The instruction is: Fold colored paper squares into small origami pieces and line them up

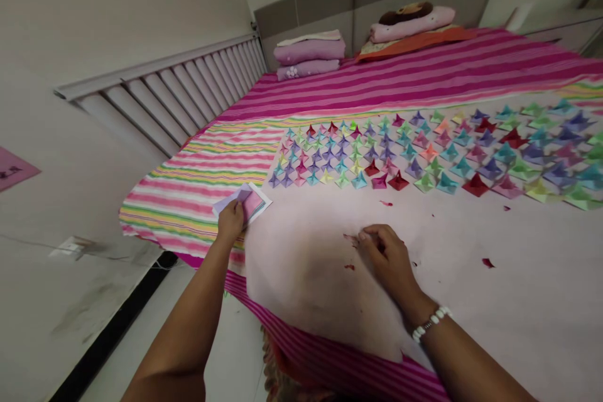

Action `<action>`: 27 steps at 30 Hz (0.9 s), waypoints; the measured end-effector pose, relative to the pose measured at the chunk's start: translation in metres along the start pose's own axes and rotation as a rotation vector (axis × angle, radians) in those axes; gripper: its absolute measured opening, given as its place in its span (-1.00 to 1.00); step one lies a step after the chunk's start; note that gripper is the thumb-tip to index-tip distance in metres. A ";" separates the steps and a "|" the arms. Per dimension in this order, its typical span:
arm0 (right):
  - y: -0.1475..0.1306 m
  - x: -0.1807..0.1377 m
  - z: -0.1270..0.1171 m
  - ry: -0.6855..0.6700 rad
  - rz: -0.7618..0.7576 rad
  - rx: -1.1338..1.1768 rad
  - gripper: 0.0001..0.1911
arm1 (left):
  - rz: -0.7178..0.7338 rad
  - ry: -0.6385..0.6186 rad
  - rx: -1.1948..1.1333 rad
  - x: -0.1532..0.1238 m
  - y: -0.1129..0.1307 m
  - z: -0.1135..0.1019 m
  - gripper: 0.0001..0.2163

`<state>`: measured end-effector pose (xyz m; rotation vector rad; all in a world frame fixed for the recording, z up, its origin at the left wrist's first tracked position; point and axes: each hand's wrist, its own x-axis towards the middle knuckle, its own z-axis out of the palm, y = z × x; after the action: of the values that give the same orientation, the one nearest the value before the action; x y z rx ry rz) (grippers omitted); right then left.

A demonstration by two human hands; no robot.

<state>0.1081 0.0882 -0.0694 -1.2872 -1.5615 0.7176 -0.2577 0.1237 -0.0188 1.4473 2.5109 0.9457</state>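
Observation:
My left hand [230, 221] rests on a small stack of coloured paper squares [244, 201] at the left edge of a pale pink cloth [471, 301]; its fingers are curled onto the top sheets. My right hand [385, 254], with a white bead bracelet at the wrist, lies on the cloth with fingertips pinched together at small red paper scraps [350, 239]. Beyond both hands, several rows of small folded paper shapes [424, 151] in many colours cover the cloth.
The cloth lies on a bed with a pink striped sheet [400, 75]. Folded blankets [308, 53] and pillows [412, 28] are stacked at the head. A slatted white rail [174, 97] runs along the left. Loose red scraps [487, 262] dot the cloth.

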 end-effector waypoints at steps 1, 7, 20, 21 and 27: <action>0.000 0.000 0.000 0.003 -0.004 -0.004 -0.77 | -0.015 0.038 -0.035 0.000 -0.001 -0.004 -0.77; 0.001 0.000 0.000 0.013 -0.023 -0.004 -0.78 | -0.114 0.318 -0.331 -0.001 0.002 -0.035 -0.71; -0.014 -0.004 -0.006 0.072 -0.013 0.097 -0.77 | -0.320 -0.175 -1.170 -0.094 0.085 -0.033 -0.75; -0.019 -0.005 -0.008 0.068 -0.010 0.111 -0.78 | -0.328 -0.239 -1.158 -0.104 0.092 -0.028 -0.73; -0.057 -0.017 -0.021 -0.037 0.007 0.299 -0.71 | -0.202 -0.601 -1.085 -0.155 0.129 0.001 -0.61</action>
<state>0.1049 0.0534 -0.0168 -1.0629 -1.4169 0.9449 -0.0759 0.0444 0.0179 0.8790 1.2844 1.2619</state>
